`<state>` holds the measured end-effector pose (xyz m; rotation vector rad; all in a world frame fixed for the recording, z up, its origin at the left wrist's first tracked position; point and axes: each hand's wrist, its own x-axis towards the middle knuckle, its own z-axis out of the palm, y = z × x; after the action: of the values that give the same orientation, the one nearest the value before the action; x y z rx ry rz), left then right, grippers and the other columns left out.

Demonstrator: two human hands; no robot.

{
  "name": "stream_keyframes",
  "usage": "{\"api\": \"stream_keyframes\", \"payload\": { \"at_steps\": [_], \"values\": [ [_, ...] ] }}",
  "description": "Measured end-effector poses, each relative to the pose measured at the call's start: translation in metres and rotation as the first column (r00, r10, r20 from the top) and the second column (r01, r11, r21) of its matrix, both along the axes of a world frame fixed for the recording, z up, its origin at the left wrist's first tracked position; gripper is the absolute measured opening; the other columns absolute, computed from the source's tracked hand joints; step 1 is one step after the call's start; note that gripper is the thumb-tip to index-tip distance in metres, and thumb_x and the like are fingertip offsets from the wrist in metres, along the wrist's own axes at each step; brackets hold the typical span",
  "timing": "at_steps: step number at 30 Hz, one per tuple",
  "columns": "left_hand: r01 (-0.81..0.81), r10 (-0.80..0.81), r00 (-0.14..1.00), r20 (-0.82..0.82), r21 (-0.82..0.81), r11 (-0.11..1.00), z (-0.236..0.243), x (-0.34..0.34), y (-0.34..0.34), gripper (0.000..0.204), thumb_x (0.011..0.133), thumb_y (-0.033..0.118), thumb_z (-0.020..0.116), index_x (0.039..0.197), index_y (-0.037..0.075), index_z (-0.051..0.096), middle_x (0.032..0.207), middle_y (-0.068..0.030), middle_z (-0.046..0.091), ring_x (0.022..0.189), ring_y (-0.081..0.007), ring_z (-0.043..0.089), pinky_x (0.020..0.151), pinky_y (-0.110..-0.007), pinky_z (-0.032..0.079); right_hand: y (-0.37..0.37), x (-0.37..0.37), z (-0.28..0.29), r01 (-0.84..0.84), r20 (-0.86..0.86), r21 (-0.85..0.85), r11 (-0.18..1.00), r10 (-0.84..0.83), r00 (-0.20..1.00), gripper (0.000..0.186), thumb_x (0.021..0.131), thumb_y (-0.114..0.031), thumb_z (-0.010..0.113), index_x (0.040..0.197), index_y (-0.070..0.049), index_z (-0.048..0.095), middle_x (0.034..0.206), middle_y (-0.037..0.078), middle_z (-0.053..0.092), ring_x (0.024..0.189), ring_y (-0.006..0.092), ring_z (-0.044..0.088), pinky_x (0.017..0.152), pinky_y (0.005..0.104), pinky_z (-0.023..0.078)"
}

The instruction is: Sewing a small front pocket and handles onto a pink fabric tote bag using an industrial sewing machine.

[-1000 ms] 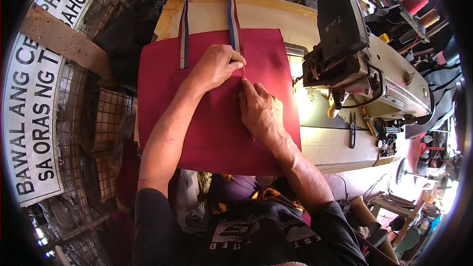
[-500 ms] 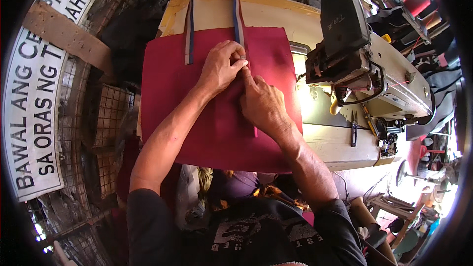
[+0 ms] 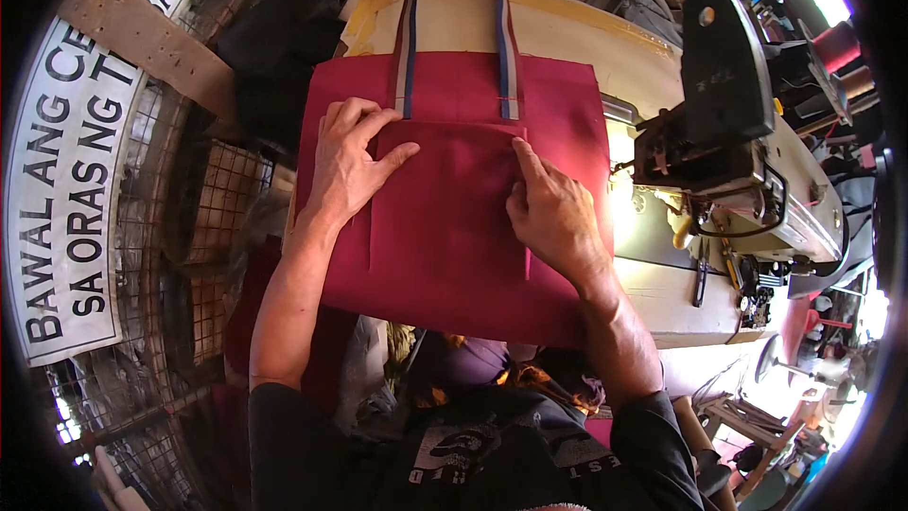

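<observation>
Maroon fabric lying on table, left of sewing machine; left hand spreading, released; right hand pointing at far-right corner of patch, curling fingers hiding palm: cannot tell grip.

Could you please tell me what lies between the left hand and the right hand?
In the head view, only the dark red fabric shows between the left hand and the right hand.
</observation>
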<state>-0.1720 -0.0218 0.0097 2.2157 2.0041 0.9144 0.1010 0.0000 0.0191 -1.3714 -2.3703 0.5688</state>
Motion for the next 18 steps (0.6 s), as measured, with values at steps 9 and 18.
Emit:
{"api": "stream_keyframes", "payload": {
  "at_steps": [9,18],
  "values": [
    [0.021,-0.018,0.99,0.142,-0.026,0.999,-0.002,-0.009,0.003,0.021,0.087,0.01,0.078,0.108,0.009,0.079,0.099,-0.0036,0.064,0.101,-0.0219,0.058,0.088,-0.036,0.052,0.001,0.005,-0.002,-0.053,0.013,0.047,0.998,0.052,0.999,0.059,0.087,-0.012,0.063,0.143,0.0,0.048,0.107,0.02,0.068,0.085,0.0412,0.07,0.074,0.0505,0.058],
    [0.045,-0.036,0.986,0.164,-0.05,0.998,0.003,-0.008,0.004,0.018,0.09,-0.001,0.071,0.104,0.008,0.078,0.095,-0.0027,0.066,0.098,-0.0199,0.058,0.087,-0.034,0.05,0.0,0.003,0.008,-0.022,-0.015,-0.039,0.999,0.021,1.0,0.053,0.09,-0.007,0.06,0.141,0.0,0.053,0.107,0.022,0.069,0.092,0.04,0.068,0.081,0.0482,0.055]
  ]
}}
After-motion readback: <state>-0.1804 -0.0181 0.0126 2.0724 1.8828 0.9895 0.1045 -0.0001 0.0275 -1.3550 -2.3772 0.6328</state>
